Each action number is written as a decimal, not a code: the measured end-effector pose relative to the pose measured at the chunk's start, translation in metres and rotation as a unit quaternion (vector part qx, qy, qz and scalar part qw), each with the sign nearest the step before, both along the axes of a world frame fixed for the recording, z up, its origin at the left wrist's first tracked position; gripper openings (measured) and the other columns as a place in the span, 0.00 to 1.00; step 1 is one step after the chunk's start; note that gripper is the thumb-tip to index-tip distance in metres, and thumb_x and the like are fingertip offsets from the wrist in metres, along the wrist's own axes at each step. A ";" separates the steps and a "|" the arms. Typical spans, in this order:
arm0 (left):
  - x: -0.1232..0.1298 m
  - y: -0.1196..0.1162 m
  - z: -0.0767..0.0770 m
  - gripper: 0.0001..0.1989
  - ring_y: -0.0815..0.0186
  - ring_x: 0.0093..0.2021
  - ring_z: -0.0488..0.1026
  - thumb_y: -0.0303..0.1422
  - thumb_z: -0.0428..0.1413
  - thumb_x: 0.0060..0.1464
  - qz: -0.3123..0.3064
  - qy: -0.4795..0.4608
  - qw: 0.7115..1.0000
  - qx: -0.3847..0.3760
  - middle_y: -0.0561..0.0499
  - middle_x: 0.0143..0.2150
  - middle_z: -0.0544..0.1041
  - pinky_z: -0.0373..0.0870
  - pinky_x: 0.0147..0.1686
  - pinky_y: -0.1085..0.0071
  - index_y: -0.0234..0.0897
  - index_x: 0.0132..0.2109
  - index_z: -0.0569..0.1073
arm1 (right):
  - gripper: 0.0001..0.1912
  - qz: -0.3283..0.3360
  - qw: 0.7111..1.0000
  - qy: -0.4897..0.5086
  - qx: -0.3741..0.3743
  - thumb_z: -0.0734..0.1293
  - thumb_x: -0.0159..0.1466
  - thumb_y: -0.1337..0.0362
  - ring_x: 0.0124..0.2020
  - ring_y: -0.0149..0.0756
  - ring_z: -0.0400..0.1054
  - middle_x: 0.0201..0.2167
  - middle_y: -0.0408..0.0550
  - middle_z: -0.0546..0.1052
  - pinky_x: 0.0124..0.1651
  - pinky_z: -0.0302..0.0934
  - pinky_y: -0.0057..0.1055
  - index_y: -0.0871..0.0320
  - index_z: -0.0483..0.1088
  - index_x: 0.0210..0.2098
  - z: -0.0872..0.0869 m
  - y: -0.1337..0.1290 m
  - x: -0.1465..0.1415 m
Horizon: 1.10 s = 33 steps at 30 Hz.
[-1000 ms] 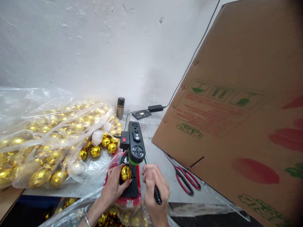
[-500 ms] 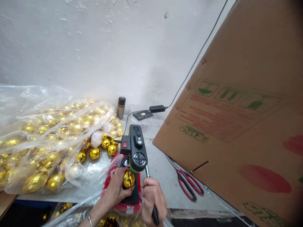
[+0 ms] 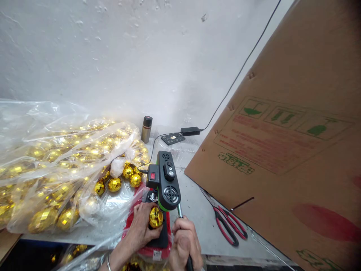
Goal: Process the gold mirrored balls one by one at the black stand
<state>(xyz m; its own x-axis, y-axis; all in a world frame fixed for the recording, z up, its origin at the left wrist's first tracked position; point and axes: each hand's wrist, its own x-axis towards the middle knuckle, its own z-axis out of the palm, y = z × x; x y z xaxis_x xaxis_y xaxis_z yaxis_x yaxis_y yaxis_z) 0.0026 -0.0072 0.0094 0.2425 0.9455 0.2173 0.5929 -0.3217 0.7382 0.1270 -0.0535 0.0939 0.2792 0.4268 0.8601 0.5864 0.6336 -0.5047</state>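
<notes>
A shiny gold mirrored ball is held between the thumb and fingers of my left hand, over the black base of a small bench machine. The machine's black head, with round vents and a red switch box, stands just behind and above the ball. My right hand is wrapped round the black grip of a metal lever handle at the machine's right side. Under the base lies a red tray, partly covered by clear plastic.
Clear plastic bags full of gold balls cover the left side. Several loose gold balls lie at the bag's mouth. Behind stand a bottle, a phone-like black slab and a power adapter. Red-handled scissors lie beside a large carton.
The whole view has shifted slightly. My left hand still holds the ball by the machine, and my right hand keeps its grip on the lever, a little lower in the picture.
</notes>
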 end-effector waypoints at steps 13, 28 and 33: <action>0.001 0.000 0.001 0.25 0.46 0.50 0.78 0.30 0.65 0.46 -0.001 -0.010 1.000 -0.002 0.43 0.48 0.82 0.68 0.55 0.49 0.39 0.54 0.77 | 0.19 0.010 0.999 0.034 0.023 0.56 0.77 0.68 0.26 0.30 0.62 0.27 0.37 0.69 0.49 0.63 0.33 0.53 0.62 0.28 -0.007 0.005 -0.004; 0.000 0.005 -0.001 0.27 0.41 0.55 0.78 0.31 0.64 0.46 -0.002 -0.014 1.000 -0.004 0.40 0.52 0.83 0.68 0.58 0.44 0.36 0.56 0.77 | 0.18 0.027 0.998 0.045 0.034 0.55 0.78 0.67 0.28 0.30 0.63 0.28 0.37 0.68 0.43 0.63 0.32 0.53 0.61 0.30 -0.016 0.012 -0.005; 0.000 0.006 -0.004 0.26 0.42 0.55 0.78 0.32 0.65 0.48 -0.003 -0.016 1.000 -0.002 0.39 0.53 0.83 0.68 0.58 0.45 0.36 0.56 0.77 | 0.19 0.034 0.999 0.005 0.026 0.56 0.79 0.66 0.29 0.31 0.66 0.29 0.40 0.70 0.41 0.64 0.33 0.54 0.64 0.31 -0.026 0.011 -0.003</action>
<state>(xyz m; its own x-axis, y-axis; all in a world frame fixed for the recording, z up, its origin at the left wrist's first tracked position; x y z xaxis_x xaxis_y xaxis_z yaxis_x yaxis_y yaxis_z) 0.0022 -0.0015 0.0049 0.2402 0.9451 0.2214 0.5669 -0.3217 0.7583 0.1244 -0.0427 0.0683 0.2590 0.4005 0.8789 0.5361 0.6973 -0.4758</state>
